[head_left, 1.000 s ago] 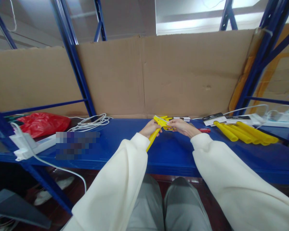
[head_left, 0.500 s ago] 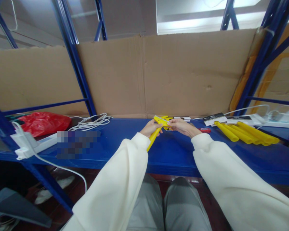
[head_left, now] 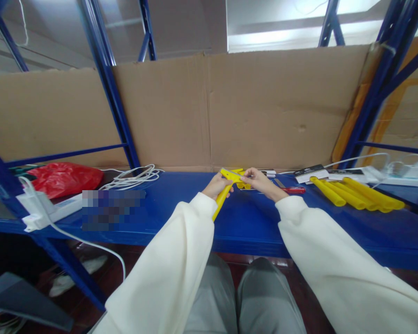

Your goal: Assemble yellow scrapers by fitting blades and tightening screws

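Note:
My left hand [head_left: 216, 185] is closed around a yellow T-shaped scraper [head_left: 222, 198], just where its head meets the handle. The handle slants down toward me over the blue shelf, and a pale strip runs along the head's upper edge. At the right end of that head, my right hand [head_left: 261, 182] has its thumb and fingers pinched together on the scraper. Whether a small part sits between those fingertips is too small to make out. Behind the hands lie more yellow pieces [head_left: 243, 185], partly covered. A red-handled screwdriver [head_left: 294, 190] rests beside my right wrist.
Several yellow tube handles [head_left: 358, 195] lie at the right, near a black and white box [head_left: 311, 173]. To the left are a red plastic bag [head_left: 66, 178], a coiled white cable [head_left: 135, 176] and a power strip [head_left: 66, 206]. A cardboard wall [head_left: 257, 106] closes the back.
My right hand has shifted slightly left and up along the scraper's head, showing more of the red-handled screwdriver. My left hand keeps its hold, and the head is turned a little.

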`<state>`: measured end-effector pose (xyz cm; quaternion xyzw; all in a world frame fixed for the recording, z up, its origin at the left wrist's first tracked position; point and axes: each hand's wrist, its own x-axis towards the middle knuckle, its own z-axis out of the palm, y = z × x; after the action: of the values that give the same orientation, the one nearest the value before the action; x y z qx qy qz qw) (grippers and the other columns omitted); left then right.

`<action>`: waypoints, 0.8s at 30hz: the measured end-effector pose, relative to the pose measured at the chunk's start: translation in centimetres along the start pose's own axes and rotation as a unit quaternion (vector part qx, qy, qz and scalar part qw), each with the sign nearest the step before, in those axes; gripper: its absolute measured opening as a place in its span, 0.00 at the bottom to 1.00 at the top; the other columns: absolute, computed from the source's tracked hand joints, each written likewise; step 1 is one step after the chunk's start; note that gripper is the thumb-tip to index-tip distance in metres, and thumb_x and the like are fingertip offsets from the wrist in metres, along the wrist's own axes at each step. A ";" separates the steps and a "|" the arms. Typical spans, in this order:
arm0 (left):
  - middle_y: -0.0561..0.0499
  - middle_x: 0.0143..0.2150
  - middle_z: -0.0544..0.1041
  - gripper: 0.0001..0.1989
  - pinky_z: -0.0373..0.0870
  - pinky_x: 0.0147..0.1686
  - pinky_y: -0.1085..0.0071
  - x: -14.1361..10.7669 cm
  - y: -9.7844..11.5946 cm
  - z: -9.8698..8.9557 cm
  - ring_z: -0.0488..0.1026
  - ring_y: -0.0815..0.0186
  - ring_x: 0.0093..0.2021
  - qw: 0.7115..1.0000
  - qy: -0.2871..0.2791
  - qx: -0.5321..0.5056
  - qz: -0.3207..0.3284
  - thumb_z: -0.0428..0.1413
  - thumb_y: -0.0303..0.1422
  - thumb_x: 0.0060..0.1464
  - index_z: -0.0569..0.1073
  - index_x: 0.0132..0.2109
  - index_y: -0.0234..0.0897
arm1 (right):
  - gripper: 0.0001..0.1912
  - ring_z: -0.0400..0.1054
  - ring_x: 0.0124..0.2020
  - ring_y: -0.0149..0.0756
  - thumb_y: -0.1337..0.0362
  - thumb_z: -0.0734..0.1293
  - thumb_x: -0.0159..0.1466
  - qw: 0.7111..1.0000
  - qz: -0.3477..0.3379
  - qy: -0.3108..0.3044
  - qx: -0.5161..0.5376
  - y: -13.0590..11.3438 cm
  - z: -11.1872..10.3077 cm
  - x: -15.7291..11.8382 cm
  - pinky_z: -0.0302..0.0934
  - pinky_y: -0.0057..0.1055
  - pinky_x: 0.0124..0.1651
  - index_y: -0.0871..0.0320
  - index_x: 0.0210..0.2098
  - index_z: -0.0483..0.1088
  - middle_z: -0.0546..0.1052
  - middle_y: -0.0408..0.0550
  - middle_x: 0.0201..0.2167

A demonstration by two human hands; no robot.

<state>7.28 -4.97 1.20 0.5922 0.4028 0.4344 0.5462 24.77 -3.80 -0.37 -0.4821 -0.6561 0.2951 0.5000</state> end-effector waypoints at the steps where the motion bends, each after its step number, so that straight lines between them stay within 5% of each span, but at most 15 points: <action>1: 0.58 0.20 0.69 0.15 0.59 0.16 0.79 0.0 0.0 0.0 0.65 0.73 0.15 1.000 0.001 0.004 -0.001 0.53 0.20 0.56 0.64 0.50 0.33 | 0.12 0.67 0.32 0.33 0.60 0.72 0.55 0.998 -0.045 0.005 -0.035 0.2 0.0 0.2 0.62 0.30 0.38 0.55 0.29 0.64 0.71 0.41 0.29; 4: 0.59 0.19 0.68 0.16 0.59 0.15 0.79 0.0 0.0 0.1 0.64 0.73 0.14 1.000 0.005 0.023 -0.007 0.53 0.21 0.57 0.63 0.52 0.34 | 0.09 0.66 0.38 0.36 0.61 0.69 0.57 0.979 -0.165 0.003 -0.119 0.8 -0.1 0.7 0.61 0.35 0.47 0.55 0.26 0.65 0.70 0.44 0.32; 7: 0.60 0.18 0.68 0.16 0.59 0.16 0.79 0.0 -0.1 0.2 0.64 0.72 0.14 0.999 0.010 0.034 -0.003 0.54 0.22 0.58 0.62 0.52 0.34 | 0.07 0.64 0.39 0.37 0.63 0.66 0.59 0.964 -0.208 -0.005 -0.164 1.2 -0.1 1.0 0.59 0.36 0.49 0.55 0.26 0.64 0.68 0.45 0.32; 24: 0.61 0.19 0.68 0.18 0.58 0.15 0.80 0.2 -0.5 0.4 0.65 0.73 0.14 0.998 0.022 0.050 0.024 0.59 0.24 0.56 0.61 0.50 0.36 | 0.08 0.67 0.36 0.39 0.66 0.66 0.55 0.973 -0.098 0.034 -0.205 1.2 1.3 1.2 0.62 0.35 0.44 0.55 0.21 0.66 0.74 0.46 0.29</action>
<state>7.68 -4.84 0.68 0.6188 0.4211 0.4398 0.4964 23.89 -2.16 -1.36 -0.5176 -0.7291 0.0872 0.4393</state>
